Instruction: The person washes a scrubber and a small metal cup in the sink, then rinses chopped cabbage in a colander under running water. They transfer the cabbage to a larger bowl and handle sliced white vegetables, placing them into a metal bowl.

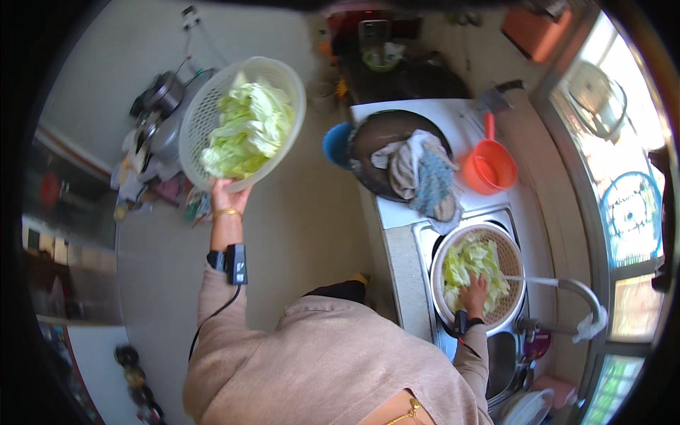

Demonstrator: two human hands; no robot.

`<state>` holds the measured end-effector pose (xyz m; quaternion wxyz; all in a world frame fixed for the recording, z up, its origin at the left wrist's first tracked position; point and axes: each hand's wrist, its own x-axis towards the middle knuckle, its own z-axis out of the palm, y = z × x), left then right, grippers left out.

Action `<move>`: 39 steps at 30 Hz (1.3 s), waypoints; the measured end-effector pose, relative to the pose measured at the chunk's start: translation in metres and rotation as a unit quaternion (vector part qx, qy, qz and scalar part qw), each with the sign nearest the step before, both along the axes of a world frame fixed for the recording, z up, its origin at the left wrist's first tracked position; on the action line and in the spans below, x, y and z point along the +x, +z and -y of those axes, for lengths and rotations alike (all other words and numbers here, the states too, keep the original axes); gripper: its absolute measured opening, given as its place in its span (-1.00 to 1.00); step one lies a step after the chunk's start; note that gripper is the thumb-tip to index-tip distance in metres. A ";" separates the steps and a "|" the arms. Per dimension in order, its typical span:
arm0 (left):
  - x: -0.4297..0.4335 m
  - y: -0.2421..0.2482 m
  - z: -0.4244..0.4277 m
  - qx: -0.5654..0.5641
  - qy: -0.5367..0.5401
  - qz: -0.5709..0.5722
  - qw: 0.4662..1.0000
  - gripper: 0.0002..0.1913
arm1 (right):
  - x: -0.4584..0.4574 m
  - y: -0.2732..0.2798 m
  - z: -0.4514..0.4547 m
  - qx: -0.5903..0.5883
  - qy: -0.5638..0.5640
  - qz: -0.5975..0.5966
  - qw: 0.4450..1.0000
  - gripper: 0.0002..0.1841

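My left hand (228, 197) grips the near rim of a white plastic colander (194, 125), lifted out over the floor to the left. Pale green cabbage leaves (252, 127) lie inside it. At the sink, my right hand (474, 293) rests among more leaves (467, 263) in a second, pinkish-white colander (512, 255); the leaves partly hide its fingers, and whether it grips any of them I cannot tell. Water runs from the curved faucet (581, 295) into this colander.
Beyond the steel sink (421, 241), cloths (425, 172) lie over a large dark wok (374, 135). An orange-red dipper (491, 167) stands beside them, and a blue container (336, 146) shows past the counter edge. A cleaver (496, 97) is near the wall.
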<state>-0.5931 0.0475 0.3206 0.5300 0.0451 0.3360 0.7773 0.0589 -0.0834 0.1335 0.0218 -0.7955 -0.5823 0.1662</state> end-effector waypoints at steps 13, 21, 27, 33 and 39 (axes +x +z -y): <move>-0.035 -0.088 -0.068 -0.058 0.042 0.001 0.997 -0.33 | 0.033 -0.011 -0.011 -0.026 0.023 -0.053 0.998 -0.34; -0.093 -0.181 -0.208 -0.163 0.014 -0.007 0.987 -0.31 | 0.017 0.005 -0.026 -0.101 -0.067 0.000 0.993 -0.32; -0.096 -0.258 -0.333 -0.263 0.021 -0.148 0.953 -0.35 | -0.005 0.029 -0.036 -0.150 -0.123 -0.006 0.981 -0.34; -0.048 -0.358 -0.414 -0.348 -0.062 -0.189 0.916 -0.34 | -0.016 0.047 -0.026 -0.233 -0.196 0.076 0.950 -0.35; 0.011 -0.420 -0.460 -0.309 -0.209 -0.202 0.906 -0.40 | -0.037 0.064 -0.011 -0.186 -0.200 0.075 0.959 -0.31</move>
